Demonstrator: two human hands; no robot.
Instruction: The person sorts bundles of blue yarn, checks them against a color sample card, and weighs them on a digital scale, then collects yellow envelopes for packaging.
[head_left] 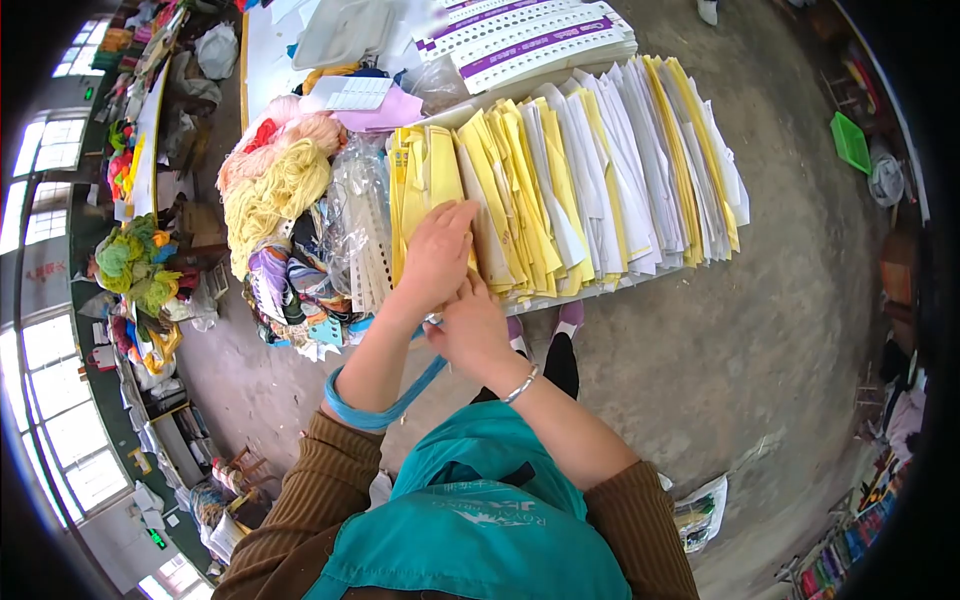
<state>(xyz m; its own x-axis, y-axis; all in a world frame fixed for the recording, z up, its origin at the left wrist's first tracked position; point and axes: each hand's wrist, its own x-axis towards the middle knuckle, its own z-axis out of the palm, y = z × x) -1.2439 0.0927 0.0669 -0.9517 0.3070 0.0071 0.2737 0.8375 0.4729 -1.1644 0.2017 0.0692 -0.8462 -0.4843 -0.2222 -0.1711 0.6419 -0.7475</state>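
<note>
My left hand (pixel 437 252) lies over the yellow paper envelopes (pixel 432 165) at the left end of a long upright row, its fingers stretched across their tops. Just below it, my right hand (pixel 468 322) is at the row's near edge with its fingers curled; what is in them is hidden. A blue fabric-like loop (pixel 362 415) hangs around my left forearm, and its upper end passes behind my right hand. The row's right part is white and grey envelopes (pixel 625 165) mixed with some yellow ones. A silver bracelet (pixel 521 384) circles my right wrist.
Left of the envelopes lie pale yellow yarn skeins (pixel 275 190), clear plastic bags and punched white strips (pixel 370 275). White-and-purple punched cards (pixel 540 48) are stacked behind. Two feet (pixel 570 318) show below the table edge. A green basket (pixel 850 143) is on the right.
</note>
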